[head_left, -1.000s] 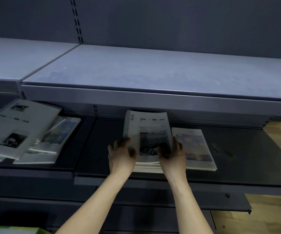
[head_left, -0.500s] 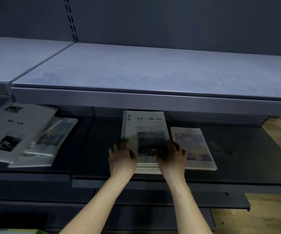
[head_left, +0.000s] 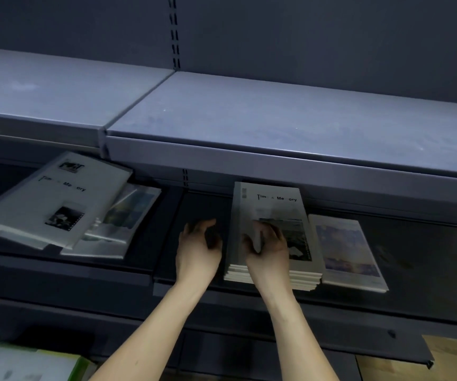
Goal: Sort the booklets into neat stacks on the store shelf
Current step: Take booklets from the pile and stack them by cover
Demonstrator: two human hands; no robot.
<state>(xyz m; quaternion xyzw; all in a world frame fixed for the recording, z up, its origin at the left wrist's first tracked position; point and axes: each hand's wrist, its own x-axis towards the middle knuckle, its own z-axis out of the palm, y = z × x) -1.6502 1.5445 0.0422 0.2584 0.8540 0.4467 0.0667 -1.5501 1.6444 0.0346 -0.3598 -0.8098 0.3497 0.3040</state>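
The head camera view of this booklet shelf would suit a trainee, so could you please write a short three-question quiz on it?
1. True or false: the left hand grips the grey stack of "Time & Memory" booklets.
2. Which lies directly right of that stack? A) a colourful photo-cover booklet stack B) a green-edged box C) nothing
3. Fill in: the loose pile of grey booklets at the left lies ____ to the dark lower shelf's front edge.

Key:
1. False; it hovers beside the stack, over the shelf, while the right hand rests on the cover.
2. A
3. Askew
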